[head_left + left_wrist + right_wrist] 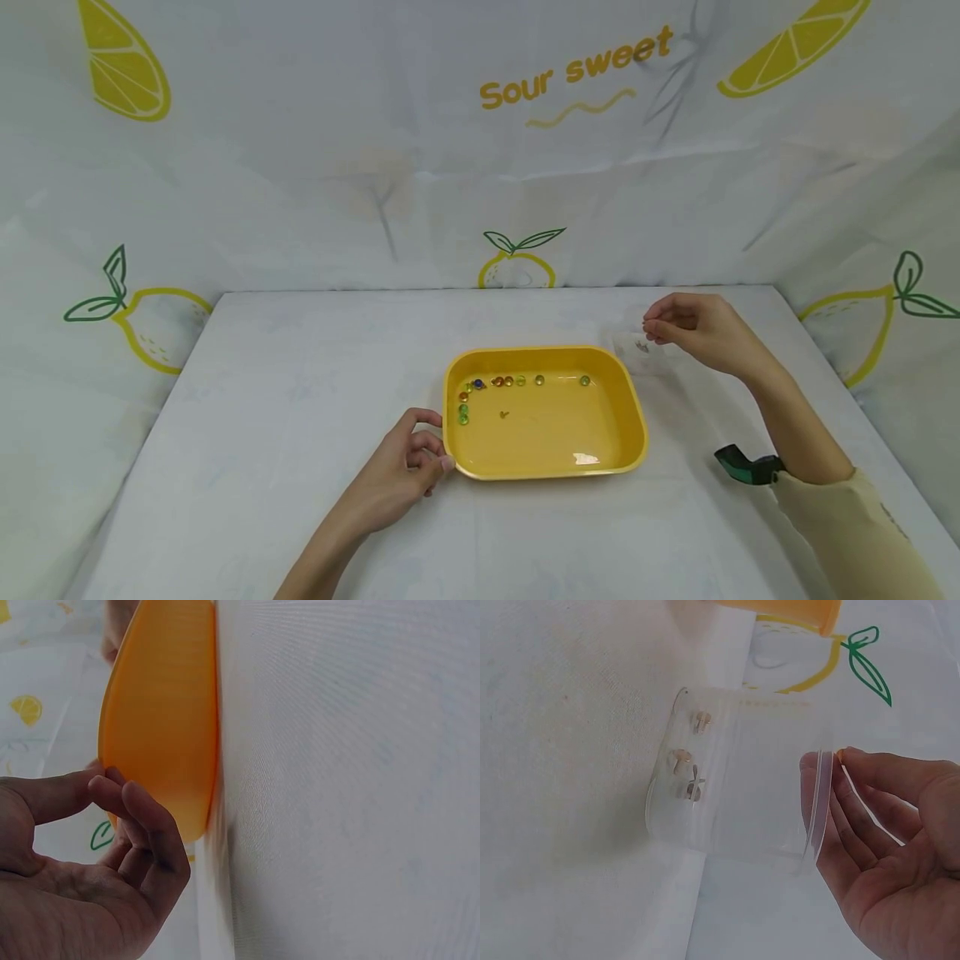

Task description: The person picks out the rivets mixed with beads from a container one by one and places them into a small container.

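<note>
A yellow tray [543,477] holds several glass marbles [509,381], mostly along its far and left sides, and a small gold-coloured metal piece [503,414]. My left hand [405,471] grips the tray's left rim between thumb and curled fingers. To the tray's far right stands a clear plastic container [769,780] with several small metal pieces [695,791] at its bottom. Above it is my right hand [701,329], thumb and index fingertips pinched together at the container's rim. A tiny gold-coloured piece [840,755] shows between those fingertips, largely hidden by them.
A white cloth covers the table [300,358]. Behind it hangs a white curtain [300,167] printed with lemons. A dark strap [750,467] circles the right wrist, beside a beige sleeve [847,533].
</note>
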### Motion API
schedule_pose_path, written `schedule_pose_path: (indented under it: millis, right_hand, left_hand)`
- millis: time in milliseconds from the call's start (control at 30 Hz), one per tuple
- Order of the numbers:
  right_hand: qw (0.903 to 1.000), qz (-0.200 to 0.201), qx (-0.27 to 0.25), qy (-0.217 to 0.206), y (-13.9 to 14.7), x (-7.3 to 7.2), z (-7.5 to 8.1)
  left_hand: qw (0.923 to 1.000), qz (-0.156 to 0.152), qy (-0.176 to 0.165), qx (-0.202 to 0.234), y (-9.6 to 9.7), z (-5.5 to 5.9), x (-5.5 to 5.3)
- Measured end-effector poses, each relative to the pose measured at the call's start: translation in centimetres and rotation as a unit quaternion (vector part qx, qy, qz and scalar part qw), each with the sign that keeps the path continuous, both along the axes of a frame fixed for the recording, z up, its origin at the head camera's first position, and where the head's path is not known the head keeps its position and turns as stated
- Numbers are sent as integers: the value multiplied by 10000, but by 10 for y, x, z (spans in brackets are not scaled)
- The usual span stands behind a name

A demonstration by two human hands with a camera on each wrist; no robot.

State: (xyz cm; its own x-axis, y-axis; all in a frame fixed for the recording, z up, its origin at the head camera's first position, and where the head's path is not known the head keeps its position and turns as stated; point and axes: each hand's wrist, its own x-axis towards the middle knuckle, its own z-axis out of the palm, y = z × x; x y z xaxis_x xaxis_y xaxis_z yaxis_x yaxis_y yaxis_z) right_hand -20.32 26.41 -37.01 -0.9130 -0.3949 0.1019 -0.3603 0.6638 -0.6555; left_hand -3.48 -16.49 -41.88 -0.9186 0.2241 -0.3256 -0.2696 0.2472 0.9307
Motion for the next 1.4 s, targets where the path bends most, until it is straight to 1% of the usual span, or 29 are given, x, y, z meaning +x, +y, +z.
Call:
schedule_pose_path:
  millis: [367, 667, 867, 1167, 1400]
  right_hand:
    - [10000, -37, 24, -15, -1, -1, -2]
    - [9999, -87, 77, -50, 0, -1, -3]
    - [9999, -103, 80, -70, -1, -1, -2]
    - [9998, -143, 118, -26, 1, -2, -4]
    - [10000, -75, 57, 20, 1, -2, -5]
  left_hand:
    - [10000, -40, -9, -11, -1, 0, -1]
    - [9999, -116, 33, 89, -2, 1, 0]
    - [10000, -72, -10, -9, -1, 0, 0]
    - [9999, -58, -19, 110, -2, 0, 1]
    - [10000, -39, -53, 32, -1, 0, -1]
